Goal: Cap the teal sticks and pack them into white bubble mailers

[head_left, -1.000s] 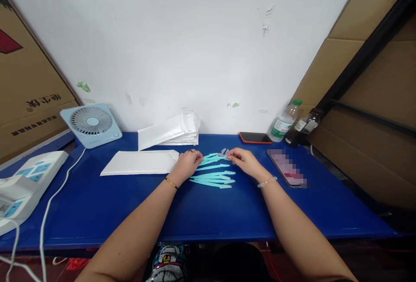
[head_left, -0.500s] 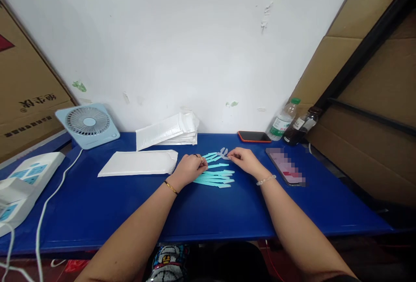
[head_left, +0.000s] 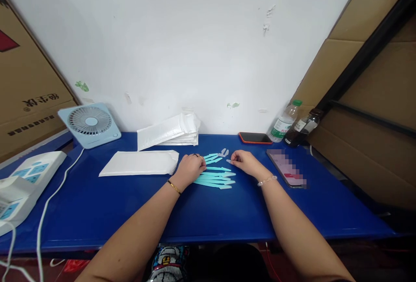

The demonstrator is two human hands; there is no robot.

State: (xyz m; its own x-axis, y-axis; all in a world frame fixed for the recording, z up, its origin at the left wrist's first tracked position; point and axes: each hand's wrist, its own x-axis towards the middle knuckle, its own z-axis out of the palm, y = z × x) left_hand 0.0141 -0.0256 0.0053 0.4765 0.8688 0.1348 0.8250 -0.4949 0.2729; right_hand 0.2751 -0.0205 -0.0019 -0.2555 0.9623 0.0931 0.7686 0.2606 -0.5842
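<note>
Several turquoise eyebrow razors [head_left: 214, 182] lie fanned out on the blue tabletop, blades towards the right. My left hand [head_left: 191, 170] rests at their handle ends, fingers closed around a razor [head_left: 211, 161] or more; how many is hidden. Between thumb and fingertips, my right hand [head_left: 246, 162] pinches a small translucent blade cover [head_left: 229, 161], just right of the razors. More translucent covers [head_left: 223, 152] lie close together above the razor tips. A white padded envelope [head_left: 139, 163] lies flat left of my left hand.
A stack of white padded envelopes [head_left: 172, 130] lies against the wall. Back right are an orange-edged phone [head_left: 255, 138], a green-capped bottle [head_left: 282, 123] and a dark bottle [head_left: 302, 129]. Another phone [head_left: 286, 169] lies right of my right hand. A fan [head_left: 91, 123] and power strip [head_left: 30, 180] stand left.
My right hand has drawn slightly away from the covers and down, with one cover now apart from the others in its fingertips. My left hand stays at the razor handles.
</note>
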